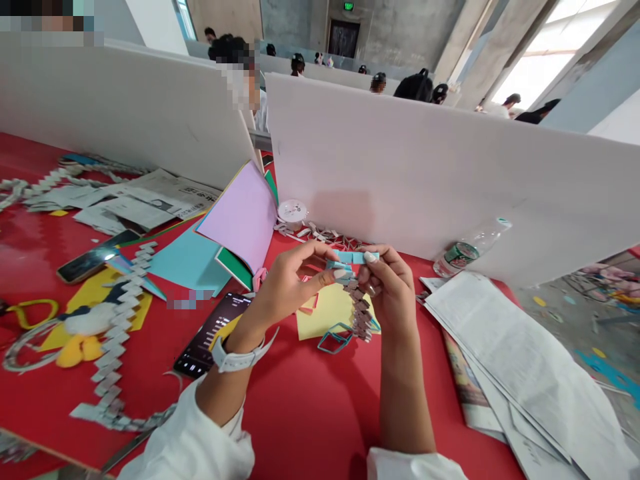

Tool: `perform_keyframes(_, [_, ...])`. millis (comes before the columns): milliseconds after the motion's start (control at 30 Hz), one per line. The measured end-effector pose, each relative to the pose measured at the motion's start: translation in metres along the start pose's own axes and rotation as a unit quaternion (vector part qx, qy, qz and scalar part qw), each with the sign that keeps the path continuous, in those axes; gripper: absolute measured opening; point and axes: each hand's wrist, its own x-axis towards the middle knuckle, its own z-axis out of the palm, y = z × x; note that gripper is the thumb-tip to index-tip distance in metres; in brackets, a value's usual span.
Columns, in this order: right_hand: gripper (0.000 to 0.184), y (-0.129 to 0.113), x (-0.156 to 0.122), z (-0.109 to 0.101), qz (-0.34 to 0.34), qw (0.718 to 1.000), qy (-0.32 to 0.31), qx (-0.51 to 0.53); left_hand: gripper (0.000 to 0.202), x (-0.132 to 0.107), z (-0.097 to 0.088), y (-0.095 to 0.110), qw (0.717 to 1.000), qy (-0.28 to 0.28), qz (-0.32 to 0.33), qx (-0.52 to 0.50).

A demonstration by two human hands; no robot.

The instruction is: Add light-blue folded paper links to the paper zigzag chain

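A person at a red table [310, 407], a white watch [235, 360] on the left wrist, is working a blue paper strip [356, 257] into the top of a folded newsprint chain [361, 310]. The left hand [287, 283] is pinching the strip's near end and the chain's top link between thumb and fingertips. The right hand [387, 287] is closed on the strip's other end. Both are holding the work just above a yellow sheet [325, 310], with the chain hanging down between them. The step looks like linking a fresh strip; it is calling for squared edges and a firm crease.

A phone [210, 337] is lying beside the left forearm, its screen too small to read. Newspapers [510, 353] are stacked to the right, their print illegible. Further back, a plastic bottle [467, 250] is lying against the white partition [450, 180], its green label unreadable. Other people are sitting beyond, under a green exit sign [349, 6].
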Motion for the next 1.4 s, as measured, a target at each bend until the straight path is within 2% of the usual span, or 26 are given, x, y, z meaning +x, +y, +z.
perform_keyframes(67, [0.01,0.001,0.001,-0.001,0.001,1.0,-0.006,-0.021,0.021,0.0,0.0,0.001,1.0,0.009,-0.007,0.0])
perform_keyframes(267, [0.015,0.002,-0.002,0.002,-0.044,0.987,-0.017,-0.154,0.014,0.0,0.005,0.0,0.999,-0.043,-0.022,-0.017])
perform_keyframes(467, [0.005,-0.003,-0.007,0.004,-0.087,0.962,-0.046,-0.255,0.013,-0.001,0.007,0.001,0.998,-0.031,-0.056,-0.028])
perform_keyframes(533, [0.009,-0.007,-0.008,-0.001,-0.08,0.963,-0.086,-0.242,0.013,-0.003,0.005,0.004,0.997,-0.029,-0.06,-0.034])
perform_keyframes(633, [0.036,-0.012,-0.007,-0.013,-0.047,0.966,-0.203,-0.156,0.016,-0.003,-0.001,0.009,0.996,-0.046,-0.062,-0.054])
perform_keyframes(700, [0.048,-0.012,-0.004,-0.021,-0.036,0.962,-0.246,-0.116,0.018,-0.003,-0.004,0.011,0.993,-0.062,-0.071,-0.068])
perform_keyframes(833, [0.048,-0.007,0.001,-0.026,-0.047,0.966,-0.241,-0.081,0.023,-0.002,-0.006,0.007,0.988,-0.078,-0.101,-0.09])
perform_keyframes(933, [0.033,-0.001,0.0,-0.022,-0.089,0.976,-0.187,-0.067,0.023,-0.002,-0.005,0.004,0.988,-0.074,-0.099,-0.087])
perform_keyframes(1133, [0.014,-0.005,-0.009,-0.013,-0.148,0.956,-0.141,-0.21,0.024,-0.001,-0.006,0.009,0.987,-0.087,-0.095,-0.096])
perform_keyframes(1233, [0.014,-0.008,-0.008,-0.013,-0.151,0.955,-0.181,-0.179,0.027,-0.003,-0.009,0.014,0.984,-0.079,-0.119,-0.108])
perform_keyframes(1333, [0.031,-0.01,-0.005,-0.016,-0.136,0.945,-0.259,-0.149,0.028,-0.004,-0.011,0.016,0.98,-0.083,-0.132,-0.123])
perform_keyframes(1400, [0.036,-0.01,-0.004,-0.017,-0.125,0.944,-0.271,-0.138,0.026,-0.003,-0.012,0.015,0.978,-0.09,-0.127,-0.137])
